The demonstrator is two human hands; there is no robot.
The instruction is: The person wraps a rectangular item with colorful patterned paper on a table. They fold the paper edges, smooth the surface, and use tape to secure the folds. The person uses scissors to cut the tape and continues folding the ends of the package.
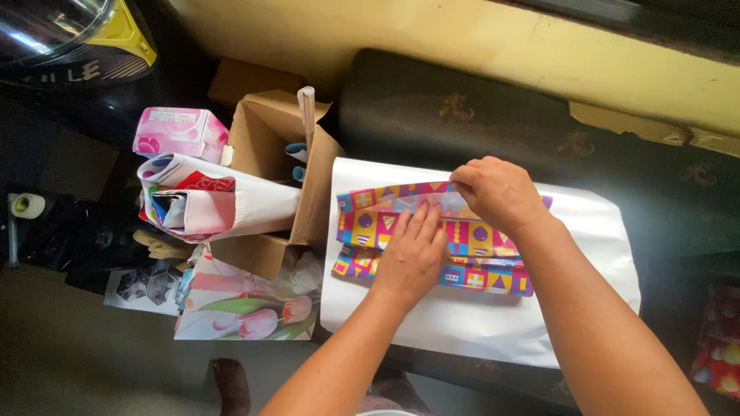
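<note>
Cardboard box (266, 154) close left; bare white sheet (586, 231) right

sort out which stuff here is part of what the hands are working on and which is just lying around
In use: left hand pressing flat on the colourful wrapping paper; right hand pinching its top fold; white sheet underneath.

Lying about: cardboard box, paper rolls, pink box, tulip bag, tape roll.
</note>
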